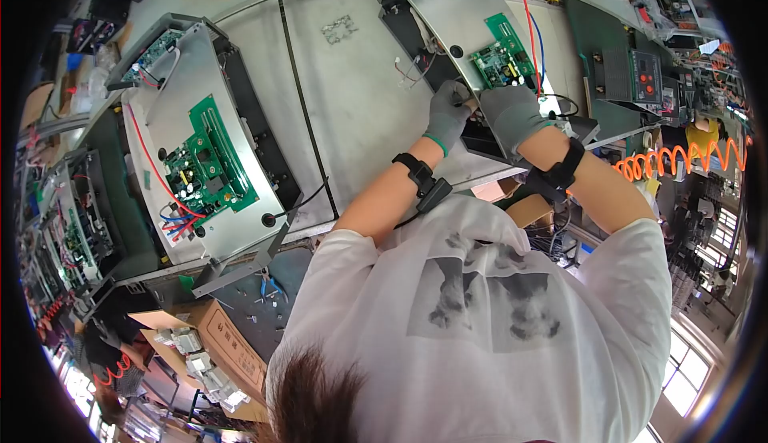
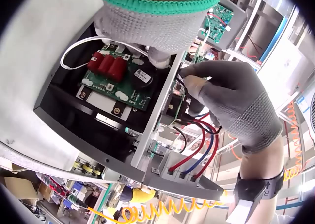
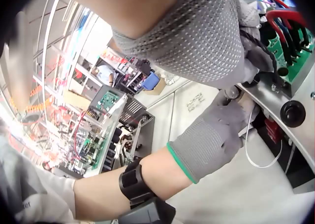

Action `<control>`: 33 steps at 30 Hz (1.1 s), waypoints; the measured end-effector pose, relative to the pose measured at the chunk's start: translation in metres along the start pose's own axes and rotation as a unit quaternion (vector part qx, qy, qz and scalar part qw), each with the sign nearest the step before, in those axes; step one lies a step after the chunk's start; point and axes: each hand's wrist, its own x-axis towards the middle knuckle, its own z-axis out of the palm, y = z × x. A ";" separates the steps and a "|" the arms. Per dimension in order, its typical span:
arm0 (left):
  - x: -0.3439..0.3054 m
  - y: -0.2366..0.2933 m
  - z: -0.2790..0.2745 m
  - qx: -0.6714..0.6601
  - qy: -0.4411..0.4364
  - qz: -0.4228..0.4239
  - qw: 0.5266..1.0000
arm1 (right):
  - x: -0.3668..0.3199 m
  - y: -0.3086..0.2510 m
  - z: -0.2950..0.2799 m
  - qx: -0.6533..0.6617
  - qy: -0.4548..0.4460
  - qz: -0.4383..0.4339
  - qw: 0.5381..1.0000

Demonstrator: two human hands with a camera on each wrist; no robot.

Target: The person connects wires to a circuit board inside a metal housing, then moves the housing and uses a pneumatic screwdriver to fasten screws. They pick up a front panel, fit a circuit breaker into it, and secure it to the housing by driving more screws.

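Observation:
Both hands wear grey gloves and meet at the edge of the right-hand metal chassis (image 1: 428,11). My left hand (image 1: 448,115) is at its open side, fingers curled by the plate's edge, with a white wire (image 3: 253,160) looping from the fingertips. On the other side of the metal plate (image 2: 156,110), my right hand (image 2: 238,101) pinches what looks like a black cable, mostly hidden by the fingers. Inside the chassis, below my left hand, lies a green board (image 2: 115,88) with red components (image 2: 112,68). A larger green circuit board (image 1: 504,59) is mounted on the plate's face.
A second chassis (image 1: 180,83) with its own circuit board (image 1: 204,155) stands at left. Small metal parts (image 1: 340,29) lie on the table (image 1: 344,83) between the two. Red and blue wires (image 2: 202,150) run close to my right hand. An orange coiled hose (image 1: 680,159) hangs at right.

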 end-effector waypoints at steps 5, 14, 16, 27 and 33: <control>0.004 -0.005 0.001 0.044 0.003 -0.036 0.998 | 0.006 0.001 0.009 0.053 -0.028 0.008 0.998; 0.005 -0.009 -0.014 0.029 -0.029 0.002 0.999 | -0.001 0.008 0.014 0.164 0.068 0.044 0.983; 0.003 0.000 -0.027 0.242 -0.090 0.094 0.962 | -0.002 0.014 -0.007 0.182 0.055 0.064 0.980; -0.012 0.019 -0.013 0.357 -0.120 -0.060 0.924 | -0.018 0.038 -0.004 0.303 0.271 -0.027 0.913; -0.018 0.012 -0.018 0.378 -0.068 0.042 0.922 | -0.010 0.035 -0.010 0.358 0.219 -0.026 0.907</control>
